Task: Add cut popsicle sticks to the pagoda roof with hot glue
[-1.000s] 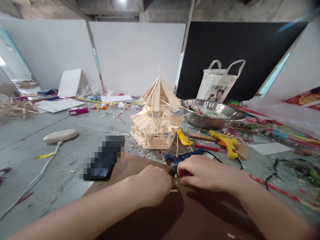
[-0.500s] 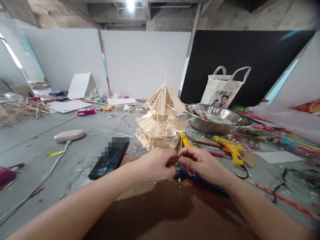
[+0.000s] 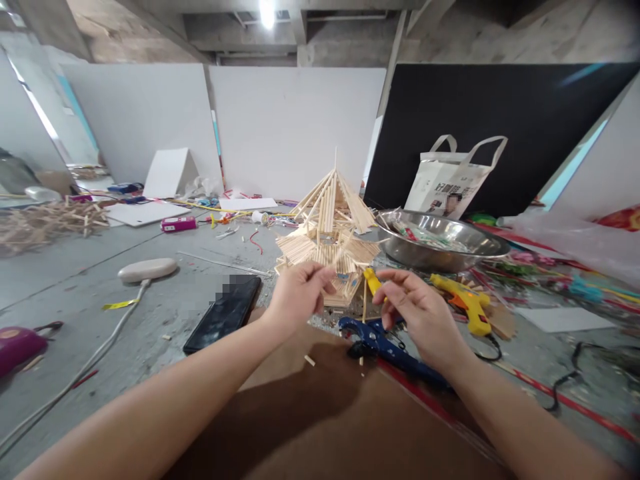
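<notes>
My left hand [image 3: 303,293] is raised in front of the wooden stick model [image 3: 327,200], its fingers pinched on what looks like a thin wooden stick [image 3: 342,252], blurred against the model. My right hand [image 3: 423,317] hovers to the right, fingers loosely apart, with nothing visible in it. Just behind its fingertips is a yellow-handled tool [image 3: 371,280]. Below the right hand lies a blue hand cutter [image 3: 383,347], partly hidden by the wrist. Short stick offcuts [image 3: 310,361] are scattered on the brown board [image 3: 280,413]. The model has a pointed roof above a wider tier.
A phone [image 3: 223,313] and a white device with a cable [image 3: 147,270] lie at the left. To the right are a yellow glue gun [image 3: 465,303], a steel basin [image 3: 443,243] and a white bag [image 3: 450,183]. A stick pile [image 3: 50,223] is far left.
My hands came up from the board, met in front of the model, then moved apart. The right hand has let go of the blue cutter, which now lies on the board.
</notes>
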Motion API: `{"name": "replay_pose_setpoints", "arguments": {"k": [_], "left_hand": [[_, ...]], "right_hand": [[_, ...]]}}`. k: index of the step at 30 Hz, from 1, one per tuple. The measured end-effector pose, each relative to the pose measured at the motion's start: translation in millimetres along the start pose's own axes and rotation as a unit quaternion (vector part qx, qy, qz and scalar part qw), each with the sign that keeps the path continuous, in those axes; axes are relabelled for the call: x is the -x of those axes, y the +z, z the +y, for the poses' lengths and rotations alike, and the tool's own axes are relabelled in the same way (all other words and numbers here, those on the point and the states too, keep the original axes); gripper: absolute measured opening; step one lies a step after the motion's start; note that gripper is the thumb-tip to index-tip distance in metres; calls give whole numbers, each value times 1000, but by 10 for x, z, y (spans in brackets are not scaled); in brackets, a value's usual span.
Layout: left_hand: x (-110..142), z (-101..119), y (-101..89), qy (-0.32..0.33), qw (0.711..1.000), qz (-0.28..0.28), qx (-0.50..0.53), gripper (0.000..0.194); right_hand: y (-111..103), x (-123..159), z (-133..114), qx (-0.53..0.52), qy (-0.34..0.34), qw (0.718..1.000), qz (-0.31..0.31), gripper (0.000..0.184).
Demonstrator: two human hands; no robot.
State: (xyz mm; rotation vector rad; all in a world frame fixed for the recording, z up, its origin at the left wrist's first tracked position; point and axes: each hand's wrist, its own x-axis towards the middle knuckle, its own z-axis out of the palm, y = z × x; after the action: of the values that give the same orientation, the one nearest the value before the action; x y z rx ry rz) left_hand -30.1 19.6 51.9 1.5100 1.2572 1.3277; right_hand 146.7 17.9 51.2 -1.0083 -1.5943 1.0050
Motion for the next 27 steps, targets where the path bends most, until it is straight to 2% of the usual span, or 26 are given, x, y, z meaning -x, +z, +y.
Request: {"name": "replay_pose_setpoints", "arguments": {"k": [4,7,11,15,21,27], "left_hand": [[-212,37,-92,-25,989,92,114,21],[-331,99,-122,-54,979,120,155,19],[-404,153,-101,-82,975,116,171,18],[-450,164,-86,-99,972,110,185,18],[-526,214,-104,-108,970,88,200,19],[-559,266,-89,-113,969,91,202,19]], "right_hand": [[35,22,91,49,30,995,-86,23],[59,41,119,89,39,989,-114,23],[76,66,72,174,24,970,-171,22],[89,84,40,213,14,952,-218,20],[97,74,73,232,9,945,-229,19],[99,79,49,231,11,945,-232,20]]}}
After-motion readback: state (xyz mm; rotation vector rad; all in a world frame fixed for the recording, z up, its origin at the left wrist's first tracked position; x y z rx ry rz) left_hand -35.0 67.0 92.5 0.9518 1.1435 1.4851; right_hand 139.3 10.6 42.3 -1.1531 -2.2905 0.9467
